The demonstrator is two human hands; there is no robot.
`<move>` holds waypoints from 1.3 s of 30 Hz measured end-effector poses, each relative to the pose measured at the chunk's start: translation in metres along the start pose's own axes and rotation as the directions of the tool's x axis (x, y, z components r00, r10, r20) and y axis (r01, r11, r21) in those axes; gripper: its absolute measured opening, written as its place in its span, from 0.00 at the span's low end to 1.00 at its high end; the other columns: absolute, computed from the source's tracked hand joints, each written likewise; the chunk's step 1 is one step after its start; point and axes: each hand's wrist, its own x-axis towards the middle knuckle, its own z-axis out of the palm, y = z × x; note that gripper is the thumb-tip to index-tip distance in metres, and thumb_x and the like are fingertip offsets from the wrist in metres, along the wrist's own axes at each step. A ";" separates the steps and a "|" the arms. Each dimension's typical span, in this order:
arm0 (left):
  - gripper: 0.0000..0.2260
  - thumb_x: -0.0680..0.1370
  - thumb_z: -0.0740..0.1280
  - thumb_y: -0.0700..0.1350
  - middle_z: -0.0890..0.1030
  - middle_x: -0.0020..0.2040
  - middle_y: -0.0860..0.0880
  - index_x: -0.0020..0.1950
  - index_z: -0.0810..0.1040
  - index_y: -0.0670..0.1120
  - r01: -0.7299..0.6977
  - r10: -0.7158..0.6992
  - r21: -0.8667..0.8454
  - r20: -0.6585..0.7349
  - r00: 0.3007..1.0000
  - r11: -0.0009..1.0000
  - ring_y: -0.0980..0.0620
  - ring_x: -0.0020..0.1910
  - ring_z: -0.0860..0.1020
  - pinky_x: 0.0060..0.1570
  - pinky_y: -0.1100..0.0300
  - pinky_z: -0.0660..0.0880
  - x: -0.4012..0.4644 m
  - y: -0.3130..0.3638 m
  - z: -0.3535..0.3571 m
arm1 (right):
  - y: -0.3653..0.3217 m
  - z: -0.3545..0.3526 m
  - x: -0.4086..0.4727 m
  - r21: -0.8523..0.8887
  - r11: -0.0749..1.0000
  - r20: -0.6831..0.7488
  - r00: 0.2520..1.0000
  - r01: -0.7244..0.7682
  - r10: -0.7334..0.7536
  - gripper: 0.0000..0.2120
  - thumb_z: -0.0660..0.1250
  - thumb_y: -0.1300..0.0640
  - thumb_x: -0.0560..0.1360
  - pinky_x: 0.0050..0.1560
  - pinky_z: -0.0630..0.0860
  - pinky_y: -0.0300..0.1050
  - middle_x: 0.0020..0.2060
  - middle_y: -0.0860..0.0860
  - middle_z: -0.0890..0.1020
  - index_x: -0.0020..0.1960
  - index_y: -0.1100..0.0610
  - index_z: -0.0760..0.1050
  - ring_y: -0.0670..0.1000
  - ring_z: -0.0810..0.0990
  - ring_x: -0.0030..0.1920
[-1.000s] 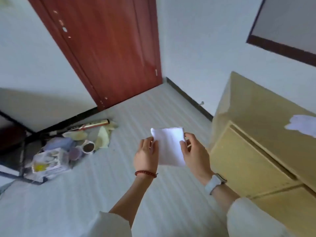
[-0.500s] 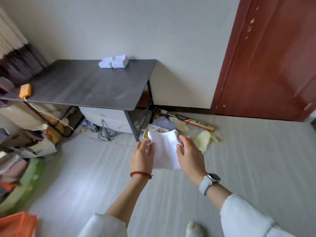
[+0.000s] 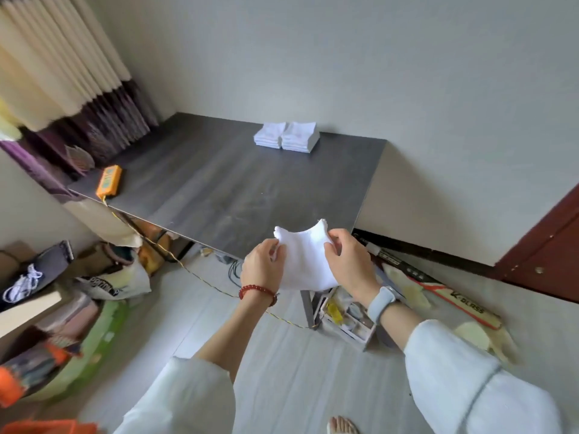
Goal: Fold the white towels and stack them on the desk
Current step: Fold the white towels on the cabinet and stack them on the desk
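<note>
A long flat box (image 3: pixel 438 285) lying on the floor just right of the right hand (image 3: pixel 351 264) bears dark letters near its close end that read roughly "K-GLASS", though the first letters are blurred. To the left of the left hand (image 3: pixel 261 267), a pale bag (image 3: pixel 117 285) on the floor carries dark print too smeared to read. An orange device (image 3: pixel 108 180) on the desk (image 3: pixel 238 189), far up-left of the hands, has a greenish label too small to read.

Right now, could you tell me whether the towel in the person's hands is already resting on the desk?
No, the white towel is held in the air by the left hand and right hand, short of the desk.
</note>
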 end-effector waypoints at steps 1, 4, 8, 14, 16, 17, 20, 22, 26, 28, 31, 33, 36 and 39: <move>0.08 0.77 0.62 0.46 0.80 0.44 0.49 0.50 0.79 0.44 0.017 -0.017 -0.017 0.008 1.000 1.000 0.48 0.46 0.76 0.46 0.58 0.72 0.023 -0.001 -0.002 | -0.006 0.008 0.023 0.009 1.000 0.019 1.000 -0.013 0.013 0.09 0.60 0.58 0.77 0.46 0.70 0.44 0.49 0.51 0.79 0.56 0.57 0.73 0.54 0.76 0.49; 0.10 0.77 0.62 0.48 0.78 0.43 0.52 0.52 0.79 0.46 0.073 -0.069 -0.059 0.060 0.996 0.996 0.53 0.45 0.75 0.44 0.63 0.68 0.094 -0.009 -0.006 | -0.019 0.035 0.086 0.046 0.997 0.070 0.996 -0.064 0.061 0.10 0.60 0.57 0.77 0.45 0.67 0.41 0.46 0.46 0.76 0.57 0.56 0.73 0.50 0.74 0.48; 0.09 0.77 0.63 0.46 0.78 0.40 0.53 0.52 0.80 0.45 0.089 -0.076 -0.110 0.118 0.990 0.990 0.54 0.42 0.74 0.38 0.66 0.65 0.201 -0.025 -0.002 | -0.029 0.078 0.172 0.093 0.986 0.113 0.985 -0.139 0.128 0.10 0.58 0.57 0.76 0.49 0.72 0.46 0.46 0.45 0.77 0.57 0.54 0.72 0.50 0.75 0.49; 0.10 0.77 0.63 0.45 0.79 0.43 0.50 0.54 0.80 0.44 0.072 -0.031 -0.164 0.236 0.971 0.984 0.53 0.43 0.75 0.39 0.64 0.69 0.409 -0.042 0.014 | -0.056 0.154 0.339 0.116 0.975 0.018 0.982 -0.190 0.189 0.12 0.58 0.58 0.75 0.52 0.74 0.49 0.48 0.47 0.78 0.58 0.53 0.72 0.51 0.76 0.50; 0.10 0.77 0.62 0.45 0.79 0.42 0.51 0.55 0.80 0.44 0.044 0.006 -0.172 0.282 0.959 0.984 0.54 0.42 0.75 0.38 0.64 0.68 0.482 -0.041 0.022 | -0.068 0.175 0.400 0.121 0.971 -0.036 0.977 -0.205 0.210 0.12 0.58 0.59 0.76 0.52 0.73 0.48 0.48 0.47 0.78 0.58 0.54 0.72 0.51 0.76 0.50; 0.10 0.77 0.62 0.45 0.78 0.41 0.52 0.55 0.79 0.45 0.033 0.019 -0.169 0.296 0.955 0.985 0.54 0.42 0.74 0.38 0.64 0.68 0.515 -0.040 0.026 | -0.073 0.185 0.428 0.118 0.969 -0.061 0.973 -0.216 0.224 0.12 0.59 0.59 0.76 0.51 0.72 0.47 0.48 0.47 0.78 0.59 0.55 0.72 0.51 0.76 0.50; 0.10 0.78 0.62 0.46 0.78 0.42 0.51 0.55 0.78 0.45 0.007 0.056 -0.179 0.342 0.938 0.984 0.54 0.42 0.74 0.37 0.65 0.68 0.606 -0.035 0.047 | -0.081 0.207 0.508 0.103 0.965 -0.119 0.960 -0.240 0.252 0.13 0.59 0.58 0.77 0.51 0.73 0.46 0.50 0.48 0.77 0.61 0.55 0.70 0.50 0.75 0.50; 0.11 0.78 0.61 0.46 0.79 0.44 0.51 0.57 0.78 0.45 0.018 0.050 -0.183 0.359 0.932 0.983 0.52 0.44 0.75 0.39 0.64 0.68 0.655 -0.036 0.066 | -0.079 0.219 0.552 0.081 0.962 -0.151 0.951 -0.260 0.270 0.14 0.59 0.59 0.77 0.53 0.74 0.49 0.53 0.49 0.76 0.62 0.56 0.69 0.51 0.75 0.51; 0.12 0.77 0.61 0.46 0.79 0.44 0.51 0.57 0.78 0.45 0.046 0.042 -0.209 0.398 0.916 0.977 0.51 0.46 0.76 0.44 0.62 0.69 0.723 -0.040 0.108 | -0.061 0.238 0.620 0.034 0.952 -0.185 0.934 -0.306 0.307 0.14 0.58 0.60 0.77 0.52 0.73 0.50 0.55 0.50 0.77 0.63 0.56 0.68 0.53 0.75 0.52; 0.12 0.77 0.61 0.46 0.79 0.45 0.50 0.58 0.78 0.45 0.057 0.039 -0.219 0.412 0.910 0.974 0.51 0.46 0.76 0.45 0.62 0.69 0.746 -0.042 0.126 | -0.052 0.243 0.645 0.018 0.945 -0.198 0.926 -0.326 0.323 0.14 0.57 0.61 0.77 0.51 0.73 0.49 0.54 0.50 0.77 0.63 0.55 0.68 0.53 0.75 0.51; 0.11 0.78 0.61 0.46 0.78 0.45 0.51 0.57 0.78 0.45 0.056 0.042 -0.217 0.421 0.906 0.975 0.52 0.45 0.75 0.45 0.62 0.68 0.770 -0.046 0.147 | -0.039 0.252 0.672 0.004 0.937 -0.211 0.916 -0.349 0.342 0.14 0.57 0.62 0.77 0.50 0.73 0.49 0.52 0.49 0.77 0.61 0.55 0.69 0.54 0.76 0.49; 0.11 0.78 0.61 0.46 0.78 0.45 0.51 0.57 0.78 0.46 0.056 0.043 -0.213 0.432 0.901 0.975 0.52 0.45 0.75 0.45 0.62 0.67 0.782 -0.050 0.157 | -0.033 0.258 0.683 -0.009 0.932 -0.204 0.913 -0.362 0.353 0.14 0.58 0.61 0.77 0.50 0.73 0.49 0.50 0.47 0.76 0.61 0.54 0.69 0.54 0.76 0.50; 0.11 0.78 0.61 0.47 0.78 0.45 0.52 0.57 0.77 0.46 0.041 0.052 -0.189 0.462 0.885 0.981 0.52 0.46 0.75 0.46 0.62 0.68 0.793 -0.056 0.170 | -0.024 0.264 0.690 -0.035 0.921 -0.194 0.907 -0.387 0.374 0.14 0.58 0.61 0.77 0.53 0.74 0.51 0.50 0.48 0.76 0.62 0.54 0.68 0.54 0.76 0.51; 0.11 0.78 0.60 0.47 0.78 0.43 0.52 0.57 0.77 0.46 0.015 0.070 -0.171 0.479 0.875 0.985 0.52 0.43 0.74 0.44 0.62 0.68 0.796 -0.062 0.182 | -0.015 0.267 0.690 -0.069 0.912 -0.204 0.901 -0.404 0.384 0.14 0.58 0.61 0.77 0.52 0.75 0.52 0.48 0.48 0.76 0.62 0.54 0.68 0.55 0.76 0.50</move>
